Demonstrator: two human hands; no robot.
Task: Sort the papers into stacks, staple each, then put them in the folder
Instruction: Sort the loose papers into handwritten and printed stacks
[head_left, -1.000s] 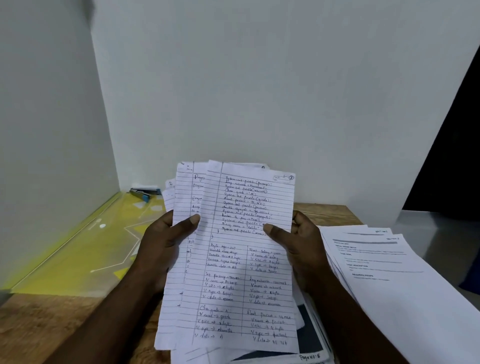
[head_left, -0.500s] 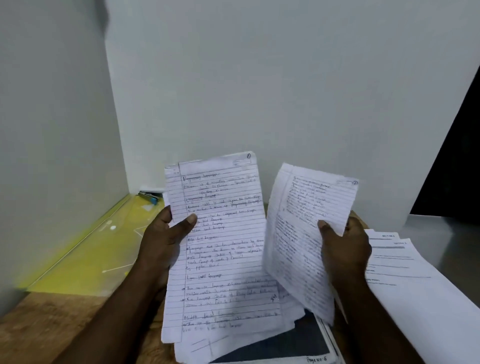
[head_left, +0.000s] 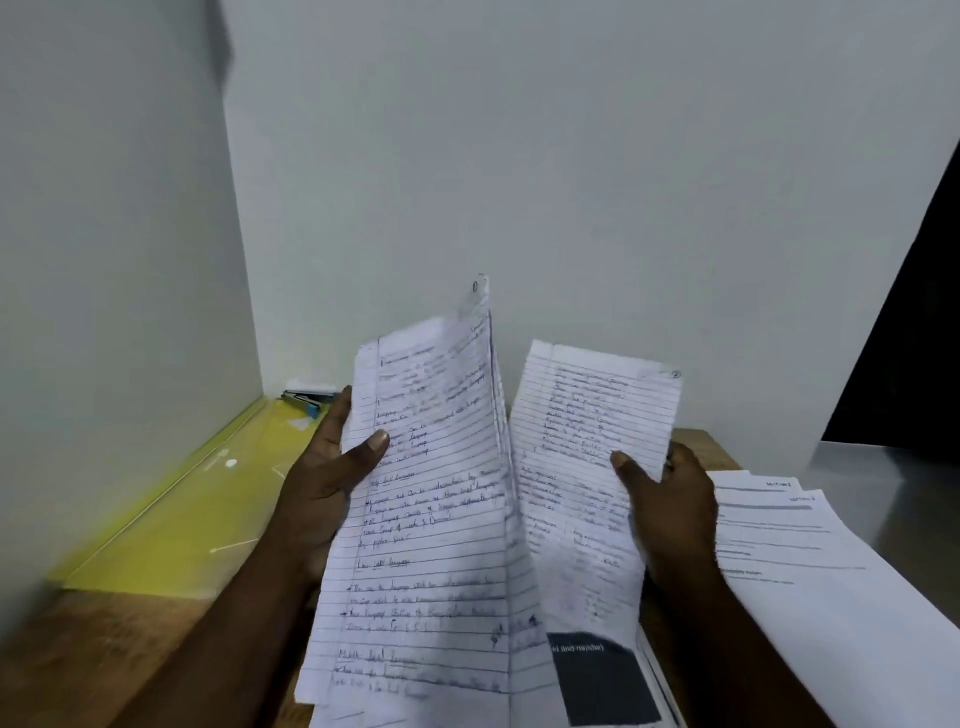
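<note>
Up above the wooden desk both hands are busy: the left hand pinches a bundle of ruled sheets at its left edge, thumb on the front, fingers behind. The right hand pinches a single ruled sheet at its right edge the same way, held apart from the bundle. Sorting stage, I'd say. Paper's light & floppy: the bundle's top corner curls over, and the loose sheet bows w/ no support. Thin stuff, prob. creases or tears if yanked, and sheets slip on each other, so a mid-edge pinch w/ thumb on top looks right, both hands for squaring up. Over at right the printed stack lies fanned on the desk, and a dark-printed page sits below the raised sheets. Along the left wall the yellow folder lies flat, w/ the stapler at its far end, neither touched.
</note>
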